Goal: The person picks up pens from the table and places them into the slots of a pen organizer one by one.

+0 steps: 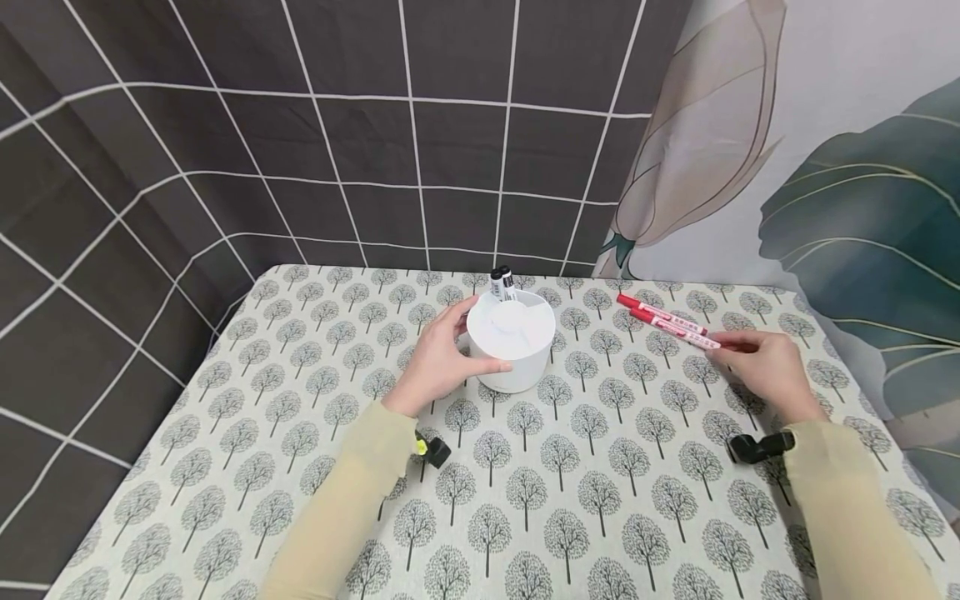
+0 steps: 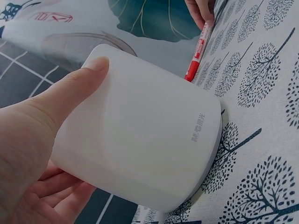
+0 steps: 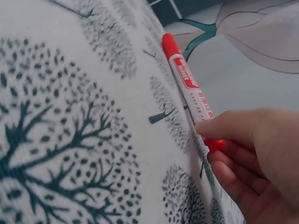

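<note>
My left hand point(image 1: 438, 358) grips a round white pen holder point(image 1: 517, 371) from its left side. In the left wrist view the thumb point(image 2: 96, 67) lies across the holder's smooth wall point(image 2: 140, 116), which bears grey lettering. Two black-capped markers point(image 1: 507, 285) stand in the holder's rear compartment. On the right, my right hand point(image 1: 772, 371) pinches the end of a red-and-white whiteboard marker point(image 1: 673, 328) between thumb and fingers. Its red cap point(image 3: 171, 44) points away from the hand in the right wrist view. A second red marker point(image 1: 660, 312) lies just behind it, nearly parallel.
A cloth with a tree print point(image 1: 562, 500) covers the table. Behind the table hangs a dark curtain with a white grid point(image 1: 360, 133). At the right is a pale curtain with large flower and leaf shapes point(image 1: 847, 183). Each wrist wears a black strap device point(image 1: 757, 448).
</note>
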Demonstrator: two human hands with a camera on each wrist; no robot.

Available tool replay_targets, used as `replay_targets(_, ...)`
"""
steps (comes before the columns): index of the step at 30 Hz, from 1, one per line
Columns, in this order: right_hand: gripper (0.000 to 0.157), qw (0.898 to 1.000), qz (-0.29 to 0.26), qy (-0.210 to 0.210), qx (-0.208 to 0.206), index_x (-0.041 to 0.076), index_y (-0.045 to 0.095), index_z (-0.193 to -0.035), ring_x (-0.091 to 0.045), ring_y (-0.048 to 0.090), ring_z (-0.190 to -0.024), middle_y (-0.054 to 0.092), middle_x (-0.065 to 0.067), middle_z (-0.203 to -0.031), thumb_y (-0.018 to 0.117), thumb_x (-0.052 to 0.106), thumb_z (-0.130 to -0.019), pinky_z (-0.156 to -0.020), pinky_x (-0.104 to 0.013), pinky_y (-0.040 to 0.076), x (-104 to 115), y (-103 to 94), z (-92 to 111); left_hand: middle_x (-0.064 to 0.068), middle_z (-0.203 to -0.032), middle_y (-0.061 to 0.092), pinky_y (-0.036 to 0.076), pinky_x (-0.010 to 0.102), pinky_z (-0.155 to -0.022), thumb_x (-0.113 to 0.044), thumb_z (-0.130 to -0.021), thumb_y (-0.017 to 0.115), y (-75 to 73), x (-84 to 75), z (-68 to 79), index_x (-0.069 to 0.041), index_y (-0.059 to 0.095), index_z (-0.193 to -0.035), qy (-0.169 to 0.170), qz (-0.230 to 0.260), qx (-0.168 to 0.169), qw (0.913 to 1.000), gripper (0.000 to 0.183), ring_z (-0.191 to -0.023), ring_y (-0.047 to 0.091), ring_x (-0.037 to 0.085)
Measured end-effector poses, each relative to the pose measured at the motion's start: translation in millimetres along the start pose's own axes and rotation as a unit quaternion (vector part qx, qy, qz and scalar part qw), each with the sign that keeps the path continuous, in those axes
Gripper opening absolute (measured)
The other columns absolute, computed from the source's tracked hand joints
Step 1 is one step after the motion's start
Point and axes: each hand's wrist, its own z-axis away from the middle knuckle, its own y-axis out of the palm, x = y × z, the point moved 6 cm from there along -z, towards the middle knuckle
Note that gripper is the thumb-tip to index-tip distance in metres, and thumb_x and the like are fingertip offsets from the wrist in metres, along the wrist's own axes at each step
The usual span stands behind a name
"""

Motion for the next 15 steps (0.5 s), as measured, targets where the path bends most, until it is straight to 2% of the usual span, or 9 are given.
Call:
replay_targets(6, 0.049, 0.999, -0.038, 0.028, -0.006, 0.013, 0.067, -0.115, -0.007, 0.056, -0.083, 0.065, -0.004, -0.106, 0.073, 0.045, -0.078, -0.062, -0.020, 0.046, 10.1, -6.2, 5.1, -0.003, -0.131, 0.048, 0.044, 0.034, -0.095, -0.062, -0.050, 0.082, 0.2, 0.7, -0.2, -0.025, 0.035, -0.144, -0.001, 0.004, 0.000, 1.0000, 0.112, -0.113, 0.051, 0.012)
replay_targets(12, 0.046, 0.996, -0.075, 0.030, -0.033, 0.014, 0.066, -0.116, 0.000, 0.058, -0.083, 0.065, 0.016, -0.094, 0.072, 0.043, -0.080, -0.063, -0.013, 0.046, 24.6, -14.5, 8.1, -0.003, -0.131, 0.047, 0.044, 0.033, -0.094, -0.061, -0.050, 0.083, 0.7, 1.8, -0.3, -0.025, 0.035, -0.144, -0.001, 0.004, 0.000, 1.0000, 0.112, -0.113, 0.051, 0.011)
replay_targets(15, 0.044, 0.993, -0.108, 0.021, -0.050, 0.012, 0.067, -0.115, 0.001, 0.059, -0.082, 0.066, 0.017, -0.092, 0.072, 0.039, -0.081, -0.062, -0.010, 0.046, 37.1, -19.0, 9.2, -0.004, -0.131, 0.048, 0.044, 0.031, -0.094, -0.061, -0.050, 0.083, 0.4, 1.4, -0.1, -0.026, 0.035, -0.144, -0.003, 0.002, 0.000, 1.0000, 0.112, -0.113, 0.051, 0.011)
